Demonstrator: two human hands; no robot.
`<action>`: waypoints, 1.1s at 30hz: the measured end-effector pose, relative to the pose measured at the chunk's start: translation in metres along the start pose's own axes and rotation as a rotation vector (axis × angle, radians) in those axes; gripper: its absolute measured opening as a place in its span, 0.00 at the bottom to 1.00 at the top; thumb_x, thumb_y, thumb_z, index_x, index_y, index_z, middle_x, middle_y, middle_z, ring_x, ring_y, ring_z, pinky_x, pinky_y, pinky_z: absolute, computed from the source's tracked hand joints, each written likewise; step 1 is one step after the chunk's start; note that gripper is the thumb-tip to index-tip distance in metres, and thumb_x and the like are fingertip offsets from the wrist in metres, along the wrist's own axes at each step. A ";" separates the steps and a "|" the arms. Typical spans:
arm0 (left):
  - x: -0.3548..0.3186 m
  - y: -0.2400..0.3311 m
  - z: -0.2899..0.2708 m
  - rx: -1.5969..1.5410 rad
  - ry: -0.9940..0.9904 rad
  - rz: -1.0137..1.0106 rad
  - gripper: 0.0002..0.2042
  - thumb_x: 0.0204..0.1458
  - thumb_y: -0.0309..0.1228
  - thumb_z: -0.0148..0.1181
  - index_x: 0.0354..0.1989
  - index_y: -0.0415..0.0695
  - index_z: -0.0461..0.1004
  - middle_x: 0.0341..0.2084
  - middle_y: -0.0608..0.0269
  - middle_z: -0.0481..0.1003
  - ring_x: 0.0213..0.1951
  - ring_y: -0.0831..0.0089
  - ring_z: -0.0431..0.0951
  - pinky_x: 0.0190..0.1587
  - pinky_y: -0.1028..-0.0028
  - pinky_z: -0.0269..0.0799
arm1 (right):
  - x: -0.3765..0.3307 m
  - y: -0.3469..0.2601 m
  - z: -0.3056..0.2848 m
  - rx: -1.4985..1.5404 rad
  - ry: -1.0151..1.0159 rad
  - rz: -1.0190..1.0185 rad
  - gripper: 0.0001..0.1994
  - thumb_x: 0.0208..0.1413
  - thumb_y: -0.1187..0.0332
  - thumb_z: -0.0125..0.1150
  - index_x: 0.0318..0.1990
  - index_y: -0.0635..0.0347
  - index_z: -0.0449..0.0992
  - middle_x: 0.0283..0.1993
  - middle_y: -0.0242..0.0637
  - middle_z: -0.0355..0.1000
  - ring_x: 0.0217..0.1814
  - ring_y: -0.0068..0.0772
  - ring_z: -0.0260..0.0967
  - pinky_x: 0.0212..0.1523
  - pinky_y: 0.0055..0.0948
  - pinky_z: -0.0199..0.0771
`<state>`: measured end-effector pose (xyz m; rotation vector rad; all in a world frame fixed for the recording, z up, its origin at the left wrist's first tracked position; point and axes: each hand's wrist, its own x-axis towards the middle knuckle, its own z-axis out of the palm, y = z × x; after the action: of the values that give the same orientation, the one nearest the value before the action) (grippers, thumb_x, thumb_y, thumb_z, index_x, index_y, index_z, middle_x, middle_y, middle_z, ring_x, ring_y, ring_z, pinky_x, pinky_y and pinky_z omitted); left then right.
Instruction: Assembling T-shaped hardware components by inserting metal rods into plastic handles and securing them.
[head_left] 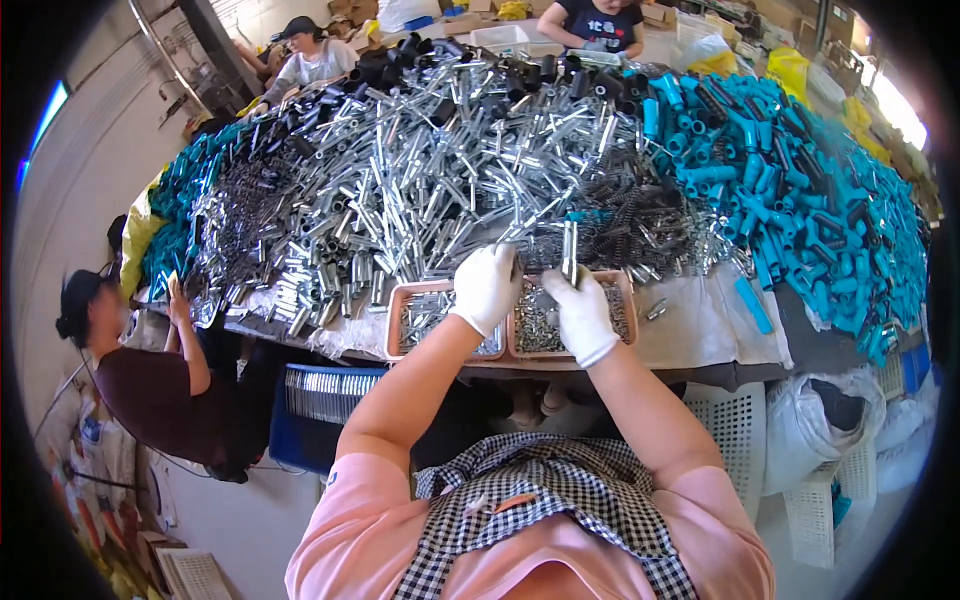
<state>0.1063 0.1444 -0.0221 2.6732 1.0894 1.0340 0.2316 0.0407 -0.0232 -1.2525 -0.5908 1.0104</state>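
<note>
Both my hands wear white gloves and are raised over two small tan trays. My right hand is closed on a shiny metal tube, which stands upright between thumb and fingers. Just left of it is my left hand, its fingers curled together; what they hold, if anything, is hidden. Under my left hand lies the left tray, with small silvery parts inside. The right tray, partly behind my right hand, holds many tiny metal pieces.
A large heap of metal tubes spreads across the table. Dark springs lie beyond the trays, teal plastic sleeves to the right. A blue crate of metal rods stands below the table's edge. Several people work around it, one at left.
</note>
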 end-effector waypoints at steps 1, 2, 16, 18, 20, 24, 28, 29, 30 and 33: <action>-0.007 0.006 -0.001 0.005 -0.016 0.045 0.07 0.49 0.30 0.58 0.34 0.40 0.73 0.29 0.50 0.76 0.34 0.50 0.76 0.38 0.56 0.73 | 0.007 0.006 0.003 0.007 0.001 0.010 0.12 0.56 0.64 0.66 0.39 0.62 0.73 0.26 0.27 0.70 0.21 0.17 0.64 0.21 0.21 0.66; -0.011 0.009 0.005 -0.031 -0.002 0.007 0.08 0.49 0.29 0.58 0.35 0.40 0.72 0.31 0.49 0.75 0.35 0.49 0.76 0.39 0.56 0.73 | 0.014 0.014 0.004 0.013 -0.001 0.016 0.11 0.55 0.65 0.67 0.39 0.62 0.73 0.27 0.27 0.71 0.21 0.17 0.64 0.21 0.21 0.66; -0.017 0.013 -0.016 -0.277 -0.375 -0.012 0.18 0.48 0.30 0.61 0.47 0.33 0.75 0.32 0.43 0.76 0.37 0.44 0.76 0.41 0.56 0.72 | 0.014 0.020 -0.018 -0.095 -0.082 -0.136 0.08 0.50 0.73 0.64 0.37 0.64 0.75 0.26 0.26 0.71 0.23 0.16 0.65 0.25 0.21 0.67; -0.020 0.017 -0.015 -0.112 -0.203 0.080 0.16 0.46 0.32 0.63 0.42 0.36 0.77 0.32 0.46 0.77 0.40 0.47 0.76 0.44 0.58 0.71 | 0.014 0.022 -0.022 -0.038 -0.112 -0.133 0.08 0.50 0.71 0.65 0.37 0.63 0.75 0.25 0.25 0.69 0.21 0.15 0.63 0.23 0.20 0.64; -0.018 0.019 -0.017 -0.033 -0.202 0.102 0.15 0.44 0.33 0.65 0.39 0.38 0.78 0.31 0.49 0.77 0.41 0.50 0.75 0.46 0.58 0.70 | 0.010 0.017 -0.023 0.058 -0.161 -0.052 0.09 0.51 0.69 0.67 0.36 0.63 0.75 0.25 0.25 0.69 0.22 0.15 0.64 0.23 0.19 0.65; -0.017 0.028 -0.022 0.142 -0.190 0.243 0.13 0.40 0.36 0.68 0.32 0.42 0.78 0.28 0.56 0.76 0.43 0.54 0.73 0.50 0.57 0.68 | 0.012 0.019 -0.021 0.127 -0.111 -0.035 0.09 0.52 0.67 0.69 0.35 0.60 0.76 0.26 0.23 0.69 0.23 0.14 0.62 0.21 0.19 0.60; -0.014 0.036 -0.022 0.170 -0.021 0.426 0.12 0.37 0.38 0.70 0.27 0.44 0.78 0.36 0.57 0.75 0.47 0.52 0.71 0.54 0.54 0.66 | 0.022 0.031 -0.024 0.209 -0.031 -0.077 0.04 0.52 0.69 0.65 0.32 0.57 0.76 0.20 0.22 0.66 0.15 0.15 0.58 0.16 0.18 0.55; -0.012 0.033 -0.021 0.171 -0.023 0.423 0.12 0.37 0.38 0.70 0.27 0.44 0.78 0.36 0.57 0.75 0.47 0.52 0.71 0.54 0.54 0.66 | 0.019 0.029 -0.025 0.211 -0.045 -0.060 0.01 0.53 0.72 0.62 0.31 0.57 0.76 0.22 0.23 0.67 0.16 0.15 0.59 0.16 0.18 0.57; -0.009 0.027 -0.018 0.122 -0.035 0.438 0.13 0.37 0.37 0.69 0.28 0.43 0.78 0.38 0.55 0.74 0.48 0.52 0.71 0.55 0.54 0.65 | 0.019 0.031 -0.023 0.211 -0.047 -0.058 0.01 0.53 0.72 0.62 0.31 0.57 0.76 0.22 0.23 0.67 0.16 0.15 0.59 0.16 0.18 0.57; -0.013 0.015 -0.011 0.084 -0.213 0.301 0.17 0.40 0.41 0.69 0.33 0.42 0.75 0.37 0.55 0.76 0.42 0.57 0.77 0.47 0.60 0.72 | 0.015 0.030 -0.024 0.251 -0.003 -0.089 0.01 0.53 0.73 0.62 0.32 0.58 0.76 0.24 0.24 0.69 0.20 0.15 0.62 0.19 0.18 0.61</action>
<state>0.1018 0.1228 -0.0164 2.9949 0.7234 0.7265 0.2499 0.0421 -0.0604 -0.9952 -0.5005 0.9793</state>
